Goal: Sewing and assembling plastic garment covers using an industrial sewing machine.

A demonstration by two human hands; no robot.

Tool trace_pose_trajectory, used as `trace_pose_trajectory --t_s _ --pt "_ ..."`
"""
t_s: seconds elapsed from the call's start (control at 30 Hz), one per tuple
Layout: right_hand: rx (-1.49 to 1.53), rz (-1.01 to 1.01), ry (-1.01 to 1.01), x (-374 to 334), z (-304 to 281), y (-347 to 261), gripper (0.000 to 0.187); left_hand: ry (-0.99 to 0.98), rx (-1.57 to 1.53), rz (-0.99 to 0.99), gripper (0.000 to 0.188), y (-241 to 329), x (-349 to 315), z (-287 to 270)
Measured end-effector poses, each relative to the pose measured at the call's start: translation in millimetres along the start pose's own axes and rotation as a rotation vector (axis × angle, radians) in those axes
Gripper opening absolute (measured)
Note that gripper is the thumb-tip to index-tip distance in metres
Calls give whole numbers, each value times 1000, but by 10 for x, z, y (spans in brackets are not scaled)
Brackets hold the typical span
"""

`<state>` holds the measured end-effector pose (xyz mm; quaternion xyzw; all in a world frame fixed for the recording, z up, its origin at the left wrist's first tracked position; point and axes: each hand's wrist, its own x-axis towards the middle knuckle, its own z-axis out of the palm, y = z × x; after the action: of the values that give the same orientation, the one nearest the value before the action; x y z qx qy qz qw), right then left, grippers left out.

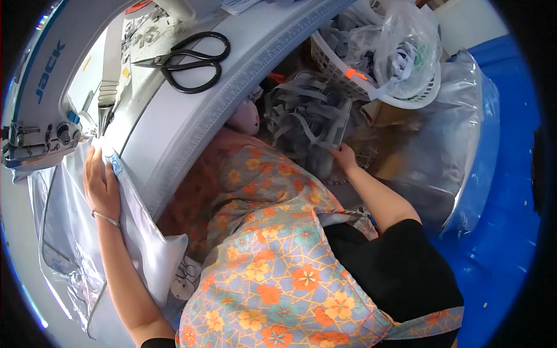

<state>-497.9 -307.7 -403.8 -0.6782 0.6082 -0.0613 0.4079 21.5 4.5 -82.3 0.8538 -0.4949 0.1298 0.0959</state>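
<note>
My left hand lies flat on a white fabric piece spread over the sewing table, fingers reaching toward the needle area of the white sewing machine. A thin bracelet circles that wrist. My right hand reaches down beside the table into a heap of grey fabric strips, fingers closed on some of them. My floral apron fills the lower middle.
Black scissors lie on the white table top. A white plastic basket with a clear bag of grey strips stands at the upper right. A clear plastic sheet covers a blue surface to the right.
</note>
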Motion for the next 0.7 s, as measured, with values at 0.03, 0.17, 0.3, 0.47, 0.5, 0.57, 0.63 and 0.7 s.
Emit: trace_pose_trajectory --t_s 0.03,0.17,0.3,0.47,0.5,0.57,0.63,0.7 --pt "33 -59 29 -85 -185 -112 35 15 -39 3 40 48 19 -37" --pt "548 85 -271 -692 -1065 -958 36 -14 -116 33 39 565 53 -464" --pt "719 -413 -658 -1631 -1666 -2281 37 -221 -724 38 44 1469 -164 -1080" --pt "351 -1679 -412 -2428 -855 -3939 20 -237 -1246 -258 43 1797 -403 -1667" --pt "366 -1683 -425 -2510 -759 -4092 20 -29 -945 -573 42 1623 -442 -1767" --pt "599 -1876 -361 -2617 -572 -4295 21 54 -1228 -546 37 1050 -652 -2125" --pt "639 -1833 -16 -2328 -446 -4454 30 137 -1064 -703 38 380 -1057 -2444" --pt "217 -1586 162 -2061 -270 -4499 37 125 -870 -951 32 -212 -1525 -2625"
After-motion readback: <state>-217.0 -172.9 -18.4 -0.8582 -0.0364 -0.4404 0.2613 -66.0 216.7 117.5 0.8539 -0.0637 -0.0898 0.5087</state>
